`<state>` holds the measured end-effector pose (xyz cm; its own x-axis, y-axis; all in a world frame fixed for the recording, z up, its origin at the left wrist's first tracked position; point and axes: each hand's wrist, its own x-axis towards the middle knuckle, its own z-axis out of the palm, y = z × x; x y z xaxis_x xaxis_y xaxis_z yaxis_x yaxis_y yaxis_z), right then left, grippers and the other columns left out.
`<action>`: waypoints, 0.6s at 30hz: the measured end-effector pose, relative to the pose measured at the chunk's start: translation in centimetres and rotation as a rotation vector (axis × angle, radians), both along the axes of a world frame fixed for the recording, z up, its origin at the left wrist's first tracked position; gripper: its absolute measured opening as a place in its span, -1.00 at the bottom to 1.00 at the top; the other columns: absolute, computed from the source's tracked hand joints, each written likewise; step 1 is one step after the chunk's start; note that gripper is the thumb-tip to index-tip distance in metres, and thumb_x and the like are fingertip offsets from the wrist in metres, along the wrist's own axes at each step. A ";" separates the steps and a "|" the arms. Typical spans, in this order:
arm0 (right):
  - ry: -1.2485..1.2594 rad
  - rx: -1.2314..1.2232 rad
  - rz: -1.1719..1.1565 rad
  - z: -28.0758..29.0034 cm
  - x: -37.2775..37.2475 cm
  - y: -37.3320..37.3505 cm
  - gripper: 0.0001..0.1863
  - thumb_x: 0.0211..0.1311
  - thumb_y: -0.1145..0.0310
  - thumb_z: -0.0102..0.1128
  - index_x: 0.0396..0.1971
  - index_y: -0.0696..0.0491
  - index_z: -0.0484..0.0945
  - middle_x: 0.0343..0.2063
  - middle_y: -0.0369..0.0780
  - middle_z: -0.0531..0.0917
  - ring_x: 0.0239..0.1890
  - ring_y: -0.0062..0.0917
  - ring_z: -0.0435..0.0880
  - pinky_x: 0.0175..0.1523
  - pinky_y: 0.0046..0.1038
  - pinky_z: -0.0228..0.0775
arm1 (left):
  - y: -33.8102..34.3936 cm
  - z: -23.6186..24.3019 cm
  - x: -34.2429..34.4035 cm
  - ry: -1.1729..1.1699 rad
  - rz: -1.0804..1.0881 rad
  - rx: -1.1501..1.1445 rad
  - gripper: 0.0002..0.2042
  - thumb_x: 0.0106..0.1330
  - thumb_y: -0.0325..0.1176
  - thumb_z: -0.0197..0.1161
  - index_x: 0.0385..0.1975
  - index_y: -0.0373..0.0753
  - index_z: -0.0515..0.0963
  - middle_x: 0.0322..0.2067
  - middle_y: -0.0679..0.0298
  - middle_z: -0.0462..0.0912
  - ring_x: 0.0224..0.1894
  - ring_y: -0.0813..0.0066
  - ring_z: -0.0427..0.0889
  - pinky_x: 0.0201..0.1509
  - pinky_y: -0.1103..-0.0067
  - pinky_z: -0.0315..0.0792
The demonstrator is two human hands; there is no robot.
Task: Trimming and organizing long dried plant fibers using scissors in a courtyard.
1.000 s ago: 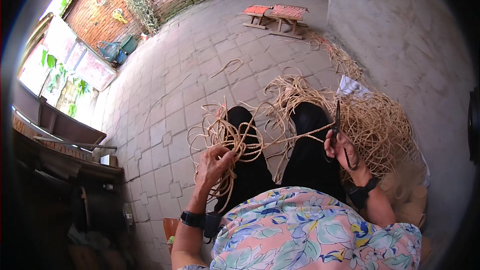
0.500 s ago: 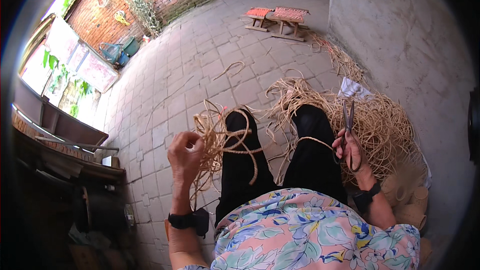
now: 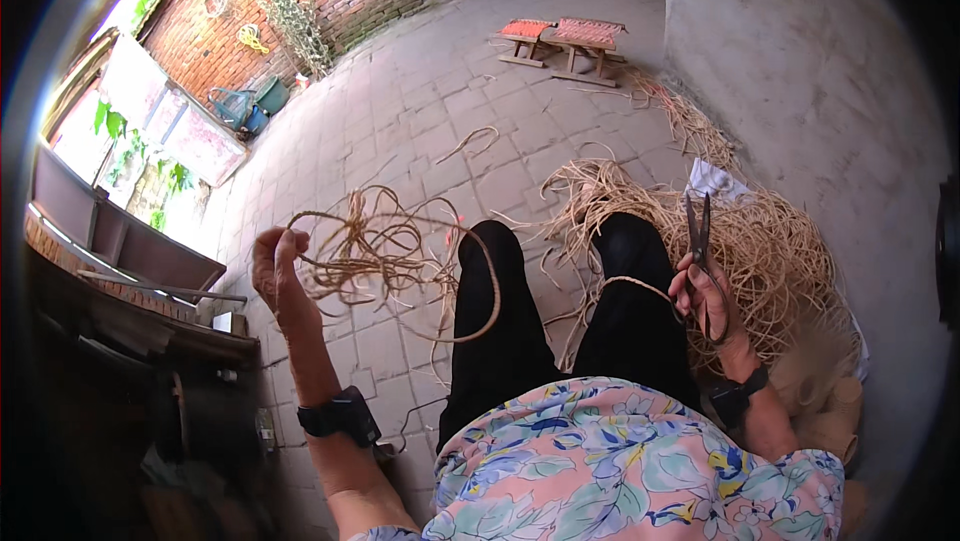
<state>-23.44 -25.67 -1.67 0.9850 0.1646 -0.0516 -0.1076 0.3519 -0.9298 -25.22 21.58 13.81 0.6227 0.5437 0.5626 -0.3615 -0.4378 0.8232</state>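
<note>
Out to the left, my left hand (image 3: 282, 279) is closed, its fingertips pinching a strand of tan straw rope (image 3: 376, 243). The rope spreads in loose tangled loops from those fingers toward my left knee, and one wide loop passes in front of the knee. My right hand (image 3: 715, 309) is wrapped round a pair of dark metal scissors (image 3: 699, 226), blades pointing away from me and slightly apart. Across my right thigh a single cord (image 3: 634, 281) runs to the right hand; whether the fingers grip it too I cannot tell. Behind that hand lies a big heap of the same rope (image 3: 775, 256).
A white cloth (image 3: 715, 181) rests on the heap beside a grey wall (image 3: 800, 71). Two low wooden stools (image 3: 588, 41) with reddish woven seats stand farther off. A loose rope piece (image 3: 468, 144) lies on the paving. Tan rolled shapes (image 3: 840, 406) sit by my right elbow.
My left hand has moved outward to the left, drawing the rope tangle along and opening its loops wider. The right hand with the scissors has hardly moved.
</note>
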 end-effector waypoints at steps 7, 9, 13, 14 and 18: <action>-0.018 -0.134 0.208 2.9 1.0 3.2 -0.74 0.27 0.27 0.09 -0.15 0.08 0.37 -0.45 -0.24 0.58 -0.59 -0.76 0.44 -0.50 -0.70 0.32 | -5.1 -5.0 -0.7 0.300 -0.324 -0.093 -0.92 0.27 -0.44 0.18 -0.30 -0.28 0.51 -0.45 0.37 0.52 -0.50 0.75 0.44 -0.46 0.74 0.31; -0.091 -0.100 0.355 3.5 1.0 5.2 -0.73 0.26 0.33 0.10 -0.11 0.10 0.34 -0.38 -0.22 0.60 -0.56 -0.76 0.46 -0.47 -0.69 0.34 | -8.6 -6.7 -1.2 0.348 -0.502 -0.096 -0.91 0.25 -0.45 0.21 -0.30 -0.29 0.53 -0.44 0.40 0.56 -0.44 0.69 0.51 -0.43 0.71 0.36; -0.101 -0.062 0.561 4.7 1.0 10.1 -0.69 0.24 0.37 0.11 -0.07 0.12 0.32 -0.34 -0.23 0.57 -0.51 -0.73 0.48 -0.42 -0.70 0.35 | -15.3 -7.4 -3.3 0.522 -0.619 0.356 -0.90 0.17 -0.48 0.27 -0.34 -0.33 0.56 -0.47 0.27 0.61 -0.45 0.59 0.56 -0.35 0.63 0.43; -0.102 -0.064 0.563 4.9 1.0 10.7 -0.69 0.24 0.37 0.11 -0.07 0.12 0.32 -0.34 -0.23 0.57 -0.51 -0.73 0.48 -0.42 -0.70 0.35 | -16.2 -7.6 -3.4 0.492 -0.683 0.372 -0.89 0.16 -0.49 0.28 -0.34 -0.33 0.55 -0.44 0.23 0.63 -0.45 0.52 0.60 -0.34 0.60 0.46; 0.019 0.147 0.589 5.5 1.2 11.7 -0.65 0.16 0.48 0.12 -0.05 0.12 0.31 -0.42 -0.29 0.51 -0.52 -0.72 0.47 -0.40 -0.68 0.35 | -16.7 -8.0 -3.4 0.461 -0.751 0.382 -0.89 0.16 -0.52 0.27 -0.34 -0.34 0.52 -0.43 0.20 0.63 -0.43 0.45 0.62 -0.31 0.57 0.50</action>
<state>-22.26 -13.95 3.81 0.7251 0.6886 -0.0034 -0.3394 0.3531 -0.8719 -28.57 4.87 5.83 0.9384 -0.2564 0.2315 -0.3328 -0.4919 0.8045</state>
